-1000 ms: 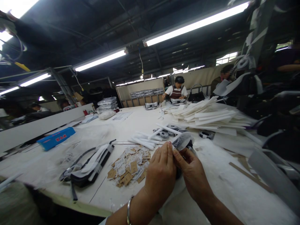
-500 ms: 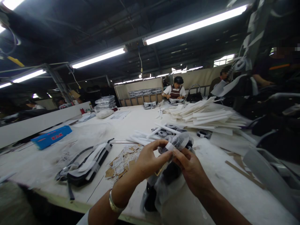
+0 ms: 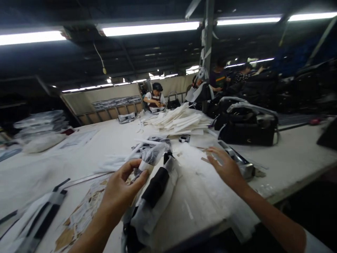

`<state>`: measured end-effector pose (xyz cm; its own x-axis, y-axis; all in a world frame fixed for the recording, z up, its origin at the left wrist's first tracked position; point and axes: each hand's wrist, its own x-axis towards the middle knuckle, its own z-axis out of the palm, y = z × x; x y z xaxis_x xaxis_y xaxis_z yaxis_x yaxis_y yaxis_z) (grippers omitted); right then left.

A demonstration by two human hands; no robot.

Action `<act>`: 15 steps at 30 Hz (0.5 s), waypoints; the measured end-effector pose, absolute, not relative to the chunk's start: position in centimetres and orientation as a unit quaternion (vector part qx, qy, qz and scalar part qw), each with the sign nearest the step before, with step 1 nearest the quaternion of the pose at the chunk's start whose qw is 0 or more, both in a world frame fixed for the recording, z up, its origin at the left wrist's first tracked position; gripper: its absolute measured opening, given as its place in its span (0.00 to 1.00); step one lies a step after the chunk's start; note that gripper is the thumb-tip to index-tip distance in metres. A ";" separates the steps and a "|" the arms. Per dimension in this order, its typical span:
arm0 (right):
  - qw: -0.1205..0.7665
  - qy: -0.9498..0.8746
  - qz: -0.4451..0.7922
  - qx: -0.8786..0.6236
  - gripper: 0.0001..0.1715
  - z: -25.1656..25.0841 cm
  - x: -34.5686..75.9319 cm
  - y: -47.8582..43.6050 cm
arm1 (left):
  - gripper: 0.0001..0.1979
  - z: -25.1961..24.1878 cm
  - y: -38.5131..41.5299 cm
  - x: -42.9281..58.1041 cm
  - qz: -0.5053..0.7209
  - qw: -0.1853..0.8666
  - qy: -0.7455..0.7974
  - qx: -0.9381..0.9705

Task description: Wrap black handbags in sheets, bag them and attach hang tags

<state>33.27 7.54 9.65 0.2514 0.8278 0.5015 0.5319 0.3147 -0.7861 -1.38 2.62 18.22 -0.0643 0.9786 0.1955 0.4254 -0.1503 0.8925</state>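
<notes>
My left hand (image 3: 123, 189) pinches a white strip (image 3: 144, 166) around a bunched bundle in clear plastic (image 3: 154, 154). Close beside it, a black bag (image 3: 156, 186), partly covered in thin translucent wrapping, lies near the table's front edge; where the bundle joins it I cannot tell. Out to the right, my right hand (image 3: 225, 168) is open with its fingers stretched, apart from the bag. Just past those fingers stands a grey tape dispenser (image 3: 243, 163), partly hidden by the hand.
White foam sheets (image 3: 181, 121) are piled farther back, with a black roll (image 3: 184, 138) in front. Cardboard tags (image 3: 81, 214) lie scattered left of the bag. Another wrapped black bag (image 3: 42, 218) rests at left, a black handbag (image 3: 247, 128) at right. A co-worker (image 3: 155, 96) sits across the table.
My right hand has let go of the white strip and moved right, toward the tape dispenser. My left hand keeps its pinch. The view has turned right.
</notes>
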 end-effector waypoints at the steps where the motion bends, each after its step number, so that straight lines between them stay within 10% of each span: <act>1: 0.529 -0.570 0.078 -0.623 0.17 8.8 36.8 8.0 | 0.26 18.2 2.7 -1.4 0.445 0.312 0.580 0.607; 6: 0.431 -0.458 0.116 -0.769 0.09 6.4 48.8 9.1 | 0.28 17.8 2.9 -1.5 0.452 0.318 0.581 0.598; 15: 0.472 -0.366 0.310 -0.740 0.24 5.7 48.8 8.8 | 0.28 18.6 2.6 -0.8 0.482 0.334 0.579 0.566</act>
<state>48.81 8.78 5.69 0.5406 0.8336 -0.1134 0.2483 -0.2869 -0.9252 -0.79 2.57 18.59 -0.1369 0.9778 0.1585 0.3330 -0.1052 0.9370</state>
